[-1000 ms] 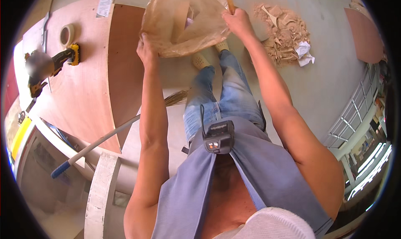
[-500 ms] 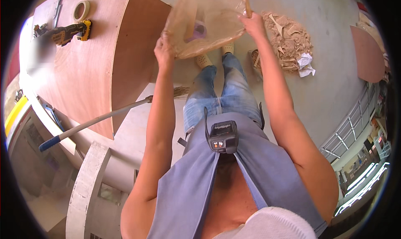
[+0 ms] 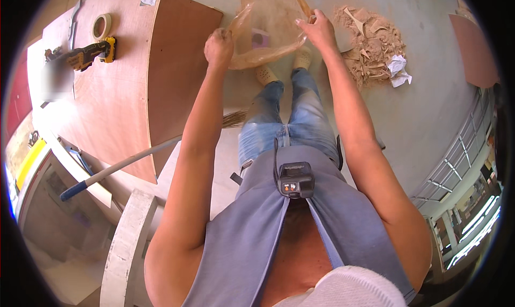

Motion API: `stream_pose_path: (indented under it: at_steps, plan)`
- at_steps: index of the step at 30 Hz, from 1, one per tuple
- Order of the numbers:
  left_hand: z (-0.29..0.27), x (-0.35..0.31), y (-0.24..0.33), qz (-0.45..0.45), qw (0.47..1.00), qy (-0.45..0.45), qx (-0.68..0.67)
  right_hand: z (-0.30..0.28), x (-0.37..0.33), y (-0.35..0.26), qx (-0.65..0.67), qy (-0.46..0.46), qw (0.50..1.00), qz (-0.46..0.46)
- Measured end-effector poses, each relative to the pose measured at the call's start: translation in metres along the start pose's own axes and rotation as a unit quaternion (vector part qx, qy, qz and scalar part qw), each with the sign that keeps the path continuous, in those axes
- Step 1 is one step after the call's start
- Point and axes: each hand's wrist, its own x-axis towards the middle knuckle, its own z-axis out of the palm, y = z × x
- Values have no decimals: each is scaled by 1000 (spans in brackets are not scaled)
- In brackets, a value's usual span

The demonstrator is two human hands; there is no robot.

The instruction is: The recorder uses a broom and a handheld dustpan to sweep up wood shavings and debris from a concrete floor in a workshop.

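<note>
- Gripping translucent plastic bag at its mouth: left hand fisted on one edge, right hand pinching the other.
- Hanging above feet, beside debris pile.
- Advising: keeping mouth wide and taut, rim low near pile.

- Bag: thin clear plastic, tan-tinted, glossy & crinkled.
- Boards: plywood, smooth matt, pale; one panel darker reddish-brown.
- Floor: concrete, grey, matt, dusty.
- Debris pile: sawdust w/ rough wood offcuts; crumpled white paper beside it.
- Broom: smooth grey handle, prob. metal, blue plastic grip; straw bristles.
- Power tool: yellow/black plastic.
- Tape roll: papery, matt.
- Jeans: faded denim.
</note>
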Motion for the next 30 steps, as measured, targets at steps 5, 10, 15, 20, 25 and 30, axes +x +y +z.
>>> stream_pose_path:
  at_steps: [5,10,15,20,25,30]
  plan:
    - [14,-1,19,-60,988,25,-139,-3,-13,25,5,21,999,37]
    - [12,-15,39,-152,916,63,-365,-36,-15,63,-5,101,991,84]
    - [18,-13,49,-53,979,-73,-182,-49,-15,87,7,156,984,82]
    - [8,-15,82,-126,860,-124,-480,-65,-37,120,19,154,979,129]
    - [55,-34,109,-190,802,-236,-515,-72,-52,165,-43,245,956,157]
    - [61,-56,119,-164,825,-202,-502,-36,-159,128,45,152,987,5]
